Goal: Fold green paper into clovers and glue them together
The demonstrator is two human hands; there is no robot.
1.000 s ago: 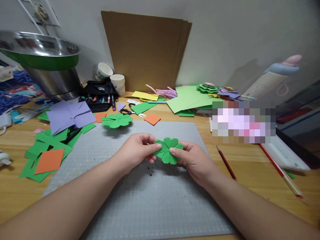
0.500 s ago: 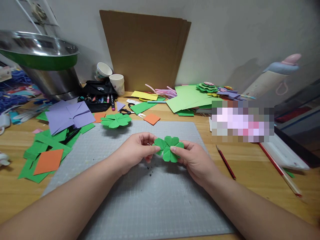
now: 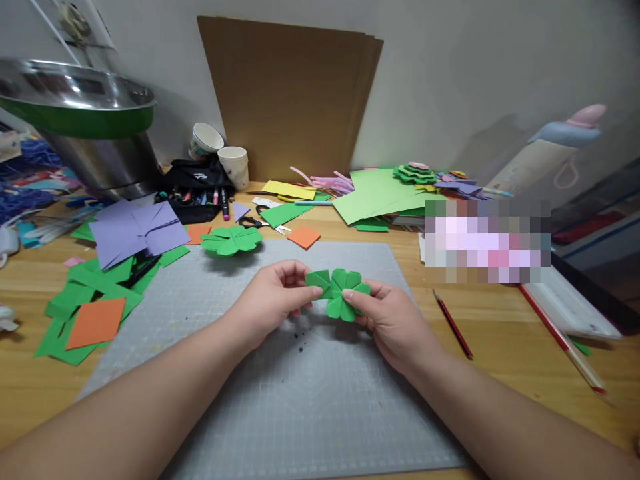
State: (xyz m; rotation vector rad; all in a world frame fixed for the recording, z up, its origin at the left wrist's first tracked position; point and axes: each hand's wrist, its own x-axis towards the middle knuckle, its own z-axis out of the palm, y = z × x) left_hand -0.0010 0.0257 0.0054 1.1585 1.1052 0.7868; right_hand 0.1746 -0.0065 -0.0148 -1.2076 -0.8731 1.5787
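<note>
Folded green flower (image 3: 343, 308) — one, above the grey mat (image 3: 310, 420), pinched in the right hand (image 3: 397, 323); creased green piece (image 3: 317, 279) — one, also above the mat, pinched in the left hand (image 3: 273, 297), touching or overlapping the flower, which cannot be told. Step in hand seems positioning the pair together; the next move calls for light pinches, sparing the folds.

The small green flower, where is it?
Just right of centre in the head view, the right hand holds the flower over the grey mat, beside the green piece in the left hand.
</note>
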